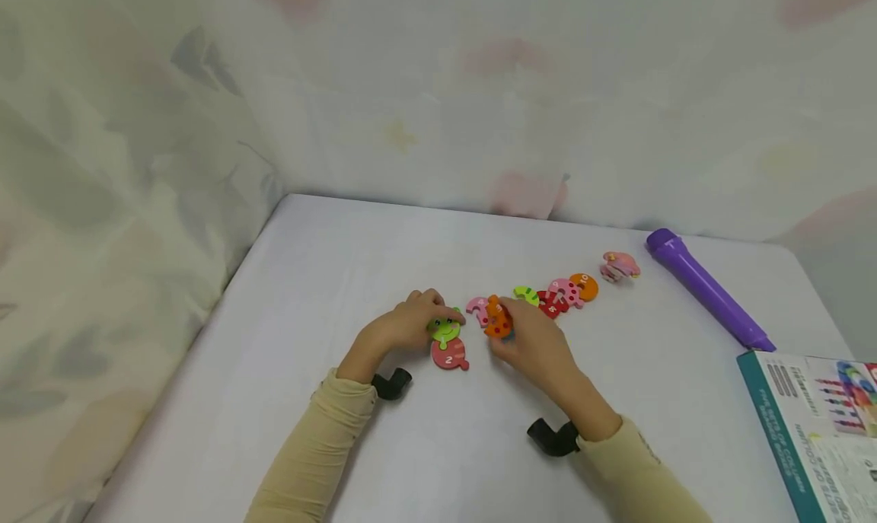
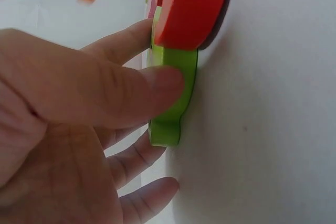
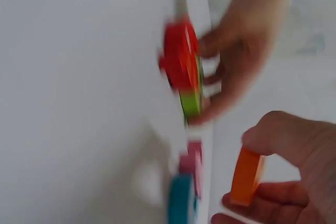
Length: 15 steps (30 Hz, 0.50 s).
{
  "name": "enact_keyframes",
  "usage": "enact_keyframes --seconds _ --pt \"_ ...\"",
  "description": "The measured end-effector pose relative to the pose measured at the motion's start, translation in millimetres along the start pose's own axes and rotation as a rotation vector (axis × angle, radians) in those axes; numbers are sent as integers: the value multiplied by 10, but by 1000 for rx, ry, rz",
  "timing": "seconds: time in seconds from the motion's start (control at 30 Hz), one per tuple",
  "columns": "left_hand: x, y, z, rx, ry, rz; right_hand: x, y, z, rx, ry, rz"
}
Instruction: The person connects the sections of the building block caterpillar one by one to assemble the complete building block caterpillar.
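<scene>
My left hand [image 1: 413, 319] grips a green puzzle piece with a smiling animal face [image 1: 447, 330]; in the left wrist view the thumb presses the edge of this green piece [image 2: 179, 61]. Joined to it is a red piece marked 2 [image 1: 449, 357], lying toward me. Between thumb and fingers, my right hand [image 1: 541, 348] pinches an orange piece with red dots [image 1: 498, 319], raised above the table in the right wrist view. Beneath it, a pink piece [image 1: 477, 307] and a blue piece [image 3: 178, 200] lie on the table, the blue one mostly hidden by my right hand in the head view.
Behind my right hand runs a row of numbered pieces: green [image 1: 527, 294], red [image 1: 553, 303], pink [image 1: 567, 291] and orange marked 10 [image 1: 585, 287]. Farther right are a small pink object [image 1: 620, 266], a purple microphone-shaped tube [image 1: 709, 288] and a printed box [image 1: 815, 432].
</scene>
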<state>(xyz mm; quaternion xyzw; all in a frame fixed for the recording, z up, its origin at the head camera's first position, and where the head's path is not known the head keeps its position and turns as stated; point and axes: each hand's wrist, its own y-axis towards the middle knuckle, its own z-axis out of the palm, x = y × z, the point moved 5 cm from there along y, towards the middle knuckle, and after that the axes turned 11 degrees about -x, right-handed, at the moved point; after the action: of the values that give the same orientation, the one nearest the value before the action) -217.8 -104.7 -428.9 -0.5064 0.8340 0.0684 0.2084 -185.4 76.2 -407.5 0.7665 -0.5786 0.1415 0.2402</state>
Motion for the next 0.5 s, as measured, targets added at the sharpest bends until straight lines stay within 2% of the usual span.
enact_keyframes --seconds 0.2,0.37,0.5 --pt "14 -21 -13 -4 4 -17 175 -300 157 18 -96 -15" --pt "9 -23 -18 2 9 -19 259 -382 276 51 -162 -41" --pt "-8 -15 -28 1 2 -5 321 -389 333 40 -204 -75"
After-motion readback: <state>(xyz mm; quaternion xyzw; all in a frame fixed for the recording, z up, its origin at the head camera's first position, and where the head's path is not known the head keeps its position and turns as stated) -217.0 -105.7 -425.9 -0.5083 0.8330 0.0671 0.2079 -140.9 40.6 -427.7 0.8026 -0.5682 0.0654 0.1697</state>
